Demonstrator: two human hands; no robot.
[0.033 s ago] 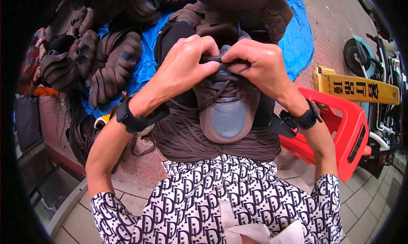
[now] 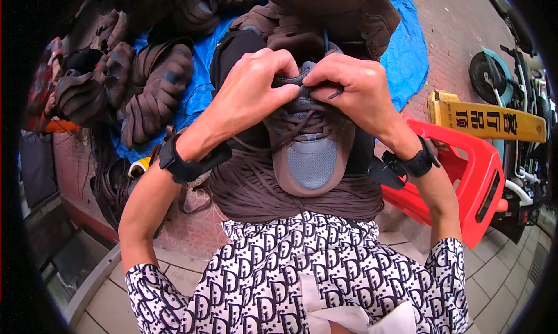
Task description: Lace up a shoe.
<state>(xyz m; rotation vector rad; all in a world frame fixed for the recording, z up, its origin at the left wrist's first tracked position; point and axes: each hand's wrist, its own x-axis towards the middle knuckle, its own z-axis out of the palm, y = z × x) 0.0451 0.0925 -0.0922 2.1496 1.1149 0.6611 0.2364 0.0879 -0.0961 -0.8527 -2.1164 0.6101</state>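
Note:
A shoe upper (image 2: 312, 165) with a blue-grey mesh toe and brown-grey edges lies across my lap, toe toward me. Dark brown shoelace (image 2: 302, 123) crosses its front opening. Both my hands meet above the tongue. My left hand (image 2: 264, 78) is closed, thumb and forefinger pinching the eyelet edge and lace. Opposite it, my right hand (image 2: 351, 81) pinches the lace, whose dark tip pokes out under the fingers. What lies exactly between the fingertips is partly hidden. Beneath the shoe upper, a thick bundle of brown laces (image 2: 250, 188) spreads over my lap.
Stacks of brown shoe uppers (image 2: 157, 87) lie on a blue tarp (image 2: 410, 55) to the left and ahead. A red plastic stool (image 2: 465, 177) and a yellow sign board (image 2: 494, 119) stand at right, near parked bikes (image 2: 491, 78). Another person's plaid sleeve (image 2: 43, 78) shows far left.

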